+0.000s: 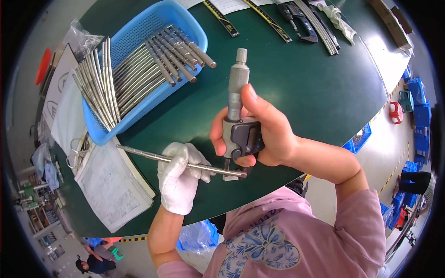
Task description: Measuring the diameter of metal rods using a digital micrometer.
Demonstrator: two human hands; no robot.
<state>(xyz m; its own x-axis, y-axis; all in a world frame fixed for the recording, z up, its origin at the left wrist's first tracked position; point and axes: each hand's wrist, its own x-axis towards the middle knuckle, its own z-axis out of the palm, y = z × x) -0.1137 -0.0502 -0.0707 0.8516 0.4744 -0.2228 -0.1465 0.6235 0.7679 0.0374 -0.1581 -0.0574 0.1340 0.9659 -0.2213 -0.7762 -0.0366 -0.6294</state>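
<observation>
A white glove covers my left hand (178, 173), whose fingers pinch a thin silvery metal rod (204, 167). The rod slants from upper left down to the right, over the table. Its right end lies at the jaws of a digital micrometer (238, 88); whether both jaws touch it I cannot tell. Bare, my right hand (266, 127) wraps round the micrometer's dark body, thumb along the barrel. The thimble points away from me. Part of the frame and its display is hidden by my fingers.
A blue plastic basket (197, 34) with several metal rods stands at the far left. Below it lies a ring binder with papers (113, 185). Steel rulers (222, 19), another micrometer (301, 23) and a white glove (340, 21) lie along the table's far side.
</observation>
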